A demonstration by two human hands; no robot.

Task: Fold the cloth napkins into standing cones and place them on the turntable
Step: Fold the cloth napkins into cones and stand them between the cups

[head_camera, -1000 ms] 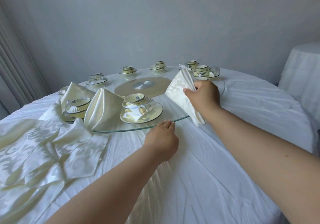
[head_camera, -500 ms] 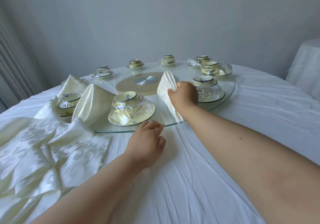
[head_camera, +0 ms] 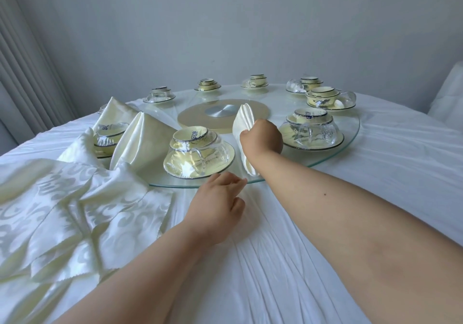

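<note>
My right hand [head_camera: 261,139] grips a folded cream napkin [head_camera: 242,123] and holds it upright on the glass turntable [head_camera: 348,146], between two wrapped cup-and-saucer sets. Its lower tip reaches the turntable's near rim. My left hand [head_camera: 216,204] is at that near rim, fingertips touching the glass edge, fingers loosely bent and holding nothing. Two finished napkin cones [head_camera: 142,143] [head_camera: 114,109] stand on the turntable's left side. A pile of unfolded patterned napkins [head_camera: 75,213] lies on the white tablecloth at the left.
Wrapped cup-and-saucer sets [head_camera: 199,154] [head_camera: 312,131] ring the turntable, with more at the back [head_camera: 328,97]. A metal hub [head_camera: 223,111] marks its centre. A curtain [head_camera: 22,73] hangs at the left and another covered table [head_camera: 448,93] stands at the right.
The turntable has rotated, carrying the cup sets and cones leftward. My right hand moved the napkin left and down onto the glass. My left hand stayed at the near rim.
</note>
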